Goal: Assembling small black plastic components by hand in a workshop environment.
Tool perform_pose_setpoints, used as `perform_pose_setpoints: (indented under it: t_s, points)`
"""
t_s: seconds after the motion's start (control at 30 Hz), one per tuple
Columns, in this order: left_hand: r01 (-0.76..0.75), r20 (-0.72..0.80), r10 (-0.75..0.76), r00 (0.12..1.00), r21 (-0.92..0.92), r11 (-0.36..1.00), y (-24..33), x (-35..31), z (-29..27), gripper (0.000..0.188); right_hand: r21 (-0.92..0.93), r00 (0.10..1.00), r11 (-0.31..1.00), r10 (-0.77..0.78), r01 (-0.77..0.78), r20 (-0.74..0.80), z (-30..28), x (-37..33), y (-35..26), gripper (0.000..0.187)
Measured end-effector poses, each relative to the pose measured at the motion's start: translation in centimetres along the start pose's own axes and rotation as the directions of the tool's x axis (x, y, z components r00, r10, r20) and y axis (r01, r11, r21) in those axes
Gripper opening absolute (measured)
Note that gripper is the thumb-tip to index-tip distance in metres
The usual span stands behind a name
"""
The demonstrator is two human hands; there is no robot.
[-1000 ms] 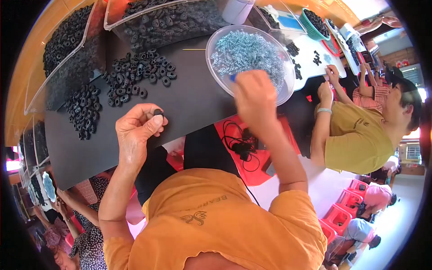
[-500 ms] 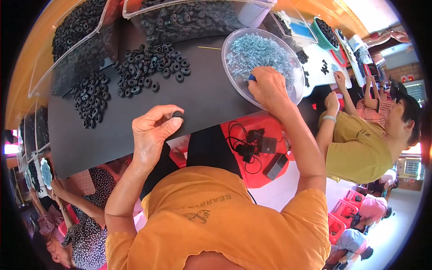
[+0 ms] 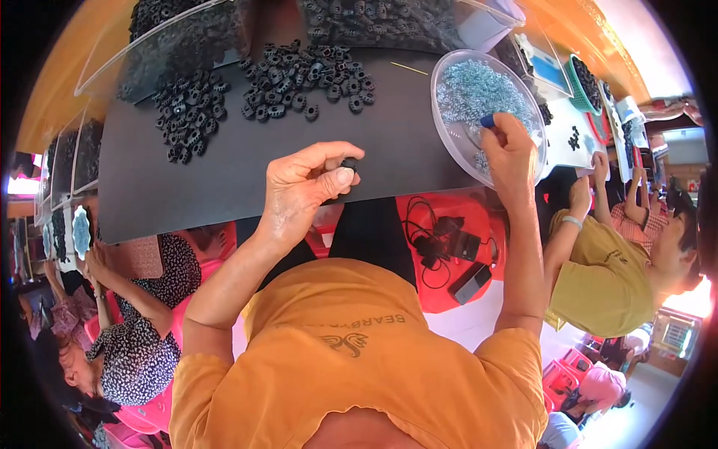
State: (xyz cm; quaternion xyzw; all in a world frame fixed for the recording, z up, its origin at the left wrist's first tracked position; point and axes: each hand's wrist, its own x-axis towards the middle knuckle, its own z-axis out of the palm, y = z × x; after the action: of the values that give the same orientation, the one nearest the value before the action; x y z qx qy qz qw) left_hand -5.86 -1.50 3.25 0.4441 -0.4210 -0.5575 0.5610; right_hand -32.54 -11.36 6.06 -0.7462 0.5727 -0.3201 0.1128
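Observation:
My left hand (image 3: 307, 185) is closed near the table's front edge, pinching a small black plastic part (image 3: 349, 164) between thumb and fingers. Over the right side, my right hand (image 3: 514, 153) dips into a round clear tray (image 3: 446, 141) of small pale-blue coil springs (image 3: 479, 88). A blue cover (image 3: 488, 120) sits on one of its fingertips. These fingers are bent together at the springs; whatever they pinch is too small to make out. Two loose piles of similar black parts, one in the middle (image 3: 303, 78) and one at the left (image 3: 191, 112), lie on the dark tabletop (image 3: 247, 176).
Clear bins (image 3: 161, 63) full of black parts line the table's far side. A thin yellow stick (image 3: 409, 68) lies left of the tray. Below the table, a red stool (image 3: 430, 295) carries cables and black boxes. Co-workers sit close on both sides, one in an olive shirt (image 3: 606, 277).
My view has turned, so the table appears farther right and higher. My right hand's fingers have shifted among the springs and loosened from a tighter curl. The left hand keeps hold of the black part.

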Motion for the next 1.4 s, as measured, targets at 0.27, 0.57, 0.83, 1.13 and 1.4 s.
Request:
perform_pose_setpoints:
  t_s: [0.27,0.57,0.83,1.13,1.4]
  points:
    - [0.111,-0.006,-0.114,0.993,-0.198,0.974,-0.2,0.6,-0.3,0.02,0.522,0.998,0.851,0.064,-0.06,0.01,2.2,-3.8,-6.5,0.011]
    - [0.04,-0.103,-0.068,0.992,-0.255,0.966,0.0,-0.1,-0.8,0.016,0.79,0.99,0.606,-0.034,-0.091,0.14,7.1,-5.3,-10.0,0.013]
    - [0.013,-0.24,-0.101,0.966,-0.341,0.94,0.2,2.3,0.8,0.011,0.815,0.994,0.569,0.08,-0.111,0.079,8.7,-3.6,-10.0,0.008]
    - [-0.134,-0.25,0.132,0.959,0.011,0.991,-1.4,5.9,0.6,0.011,0.793,0.986,0.587,0.128,-0.164,0.109,11.4,-1.6,-9.3,0.009]
    - [-0.324,-0.217,0.435,0.874,0.407,0.854,-0.9,7.2,-0.6,0.017,0.772,0.981,0.611,0.178,-0.176,0.083,11.9,-1.2,-8.0,0.01]
